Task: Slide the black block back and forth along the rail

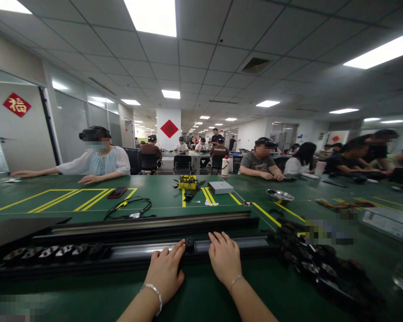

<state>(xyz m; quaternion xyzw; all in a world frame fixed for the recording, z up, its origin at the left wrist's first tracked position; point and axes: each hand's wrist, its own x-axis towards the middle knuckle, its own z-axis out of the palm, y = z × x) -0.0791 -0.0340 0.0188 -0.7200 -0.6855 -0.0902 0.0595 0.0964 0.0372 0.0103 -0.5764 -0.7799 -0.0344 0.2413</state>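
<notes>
A long black rail [141, 249] with a shiny metal channel lies crosswise before me on the green table. My left hand [165, 270] rests over its near edge, fingers stretched out, the fingertips beside a small black block [190, 244] seated in the channel. The fingertips seem to touch that block. To the right of it, my right hand [225, 259] lies on the rail with its fingers extended and slightly apart. Toward the rail's left end sits a row of several black modules [53, 252] with light metallic tops. Both hands appear to hold nothing.
Behind the rail lies a second long channel [154, 220]. A heap of dark parts [319, 264] is at right, near a metal bowl [280, 195]. Farther back are a black cable [134, 209], a phone [117, 192] and a grey box [220, 187]. Co-workers sit across the table.
</notes>
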